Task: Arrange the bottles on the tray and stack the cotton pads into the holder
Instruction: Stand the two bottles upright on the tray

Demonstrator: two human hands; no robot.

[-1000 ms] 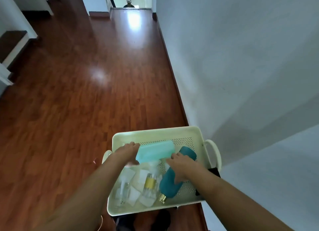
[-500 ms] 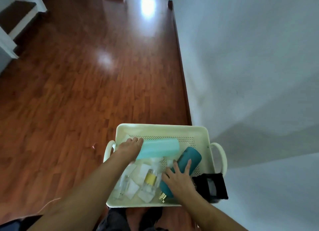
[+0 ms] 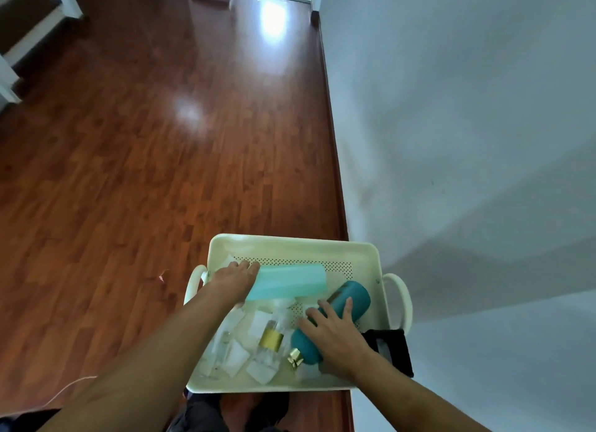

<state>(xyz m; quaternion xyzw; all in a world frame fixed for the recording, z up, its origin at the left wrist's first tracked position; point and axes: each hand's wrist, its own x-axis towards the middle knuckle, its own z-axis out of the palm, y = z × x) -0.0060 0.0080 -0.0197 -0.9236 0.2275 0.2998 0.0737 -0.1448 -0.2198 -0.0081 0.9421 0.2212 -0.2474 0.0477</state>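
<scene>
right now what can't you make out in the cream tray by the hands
- Head view: left hand covers the near end of the mint green rectangular holder.
- Right hand hides the middle of the lying teal bottle.
- Clear glass bottles and white cotton pads blur together in the cream plastic tray; count unclear.

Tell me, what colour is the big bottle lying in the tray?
Dark teal, with a gold cap. The bottle shows best in the head view, the only one.

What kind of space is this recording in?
Likely a home hallway: polished wood floor, plain white wall, and a stair step at far left. The cream tray sits on the floor, not on a table.
</scene>
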